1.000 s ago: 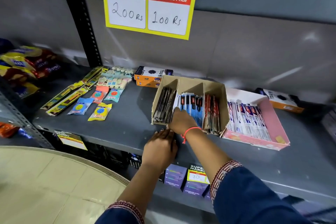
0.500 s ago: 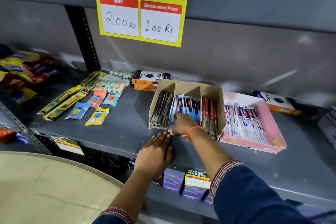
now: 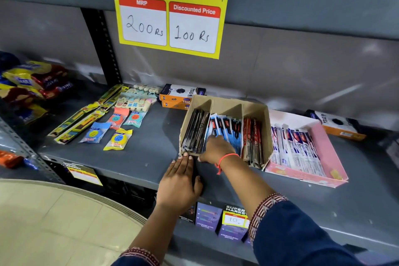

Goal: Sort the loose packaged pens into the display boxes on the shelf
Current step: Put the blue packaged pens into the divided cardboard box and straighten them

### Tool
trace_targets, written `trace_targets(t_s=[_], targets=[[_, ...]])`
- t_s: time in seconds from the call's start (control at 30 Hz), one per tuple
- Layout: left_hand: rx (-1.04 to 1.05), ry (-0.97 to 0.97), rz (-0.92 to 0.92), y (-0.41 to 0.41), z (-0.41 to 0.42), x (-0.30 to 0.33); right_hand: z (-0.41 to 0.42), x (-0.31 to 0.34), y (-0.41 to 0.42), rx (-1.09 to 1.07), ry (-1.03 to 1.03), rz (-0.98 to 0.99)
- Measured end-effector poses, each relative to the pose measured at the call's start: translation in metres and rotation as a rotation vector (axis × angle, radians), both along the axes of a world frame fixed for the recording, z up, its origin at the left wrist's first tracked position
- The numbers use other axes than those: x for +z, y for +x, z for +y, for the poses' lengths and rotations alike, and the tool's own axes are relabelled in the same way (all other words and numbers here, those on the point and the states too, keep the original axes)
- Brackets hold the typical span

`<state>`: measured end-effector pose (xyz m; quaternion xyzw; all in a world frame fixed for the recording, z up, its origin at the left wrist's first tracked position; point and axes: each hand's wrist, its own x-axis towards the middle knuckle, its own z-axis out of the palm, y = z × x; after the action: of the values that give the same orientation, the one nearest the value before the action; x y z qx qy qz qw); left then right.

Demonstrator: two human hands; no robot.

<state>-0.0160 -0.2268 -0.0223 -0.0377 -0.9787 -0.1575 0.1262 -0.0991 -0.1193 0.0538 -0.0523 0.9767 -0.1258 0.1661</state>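
A brown cardboard display box (image 3: 265, 119) with three compartments stands on the grey shelf (image 3: 151, 157). It holds black pen packs (image 3: 194, 131) on the left, blue pen packs (image 3: 230, 126) in the middle and red pen packs (image 3: 252, 138) on the right. My right hand (image 3: 216, 149) reaches into the middle compartment, its fingers curled onto the blue packs. My left hand (image 3: 179, 181) lies flat on the shelf, its fingertips touching the box's front left corner. To the right, a pink display box (image 3: 330, 153) holds white pen packs (image 3: 295, 149).
Orange-and-black cartons sit behind the box (image 3: 181, 95) and at the far right (image 3: 336, 125). Sachets (image 3: 117, 139) and long yellow packs (image 3: 82, 119) lie on the left, snack packets (image 3: 32, 84) beyond them. A yellow price sign (image 3: 170, 21) hangs above. Purple boxes (image 3: 208, 216) stand on the shelf below.
My right hand has moved from the box's front edge up into the middle compartment onto the blue packs. My left hand has stayed flat at the front. The camera has tilted closer.
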Motion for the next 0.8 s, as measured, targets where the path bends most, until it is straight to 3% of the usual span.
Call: trace_targets(t_s=[0.13,0.4,0.53,0.6,0.67,0.8], targets=[[0.007,-0.004,-0.010,0.001,0.000,0.001,-0.006,-0.001,0.005,-0.011,-0.019,0.016],[0.002,0.022,-0.035,0.002,0.000,0.002,-0.004,-0.001,0.018,-0.138,-0.266,0.014],[-0.003,0.007,-0.030,0.001,0.000,0.000,0.002,-0.006,0.011,-0.377,-0.627,0.019],[-0.002,0.001,-0.044,0.001,0.000,0.000,0.003,-0.006,0.011,-0.539,-0.886,-0.055],[-0.002,-0.001,-0.042,0.001,0.000,0.001,0.004,-0.007,0.011,-0.677,-1.017,-0.112],[-0.004,-0.021,-0.023,0.000,0.000,-0.001,0.005,-0.015,0.007,-0.658,-0.906,-0.047]])
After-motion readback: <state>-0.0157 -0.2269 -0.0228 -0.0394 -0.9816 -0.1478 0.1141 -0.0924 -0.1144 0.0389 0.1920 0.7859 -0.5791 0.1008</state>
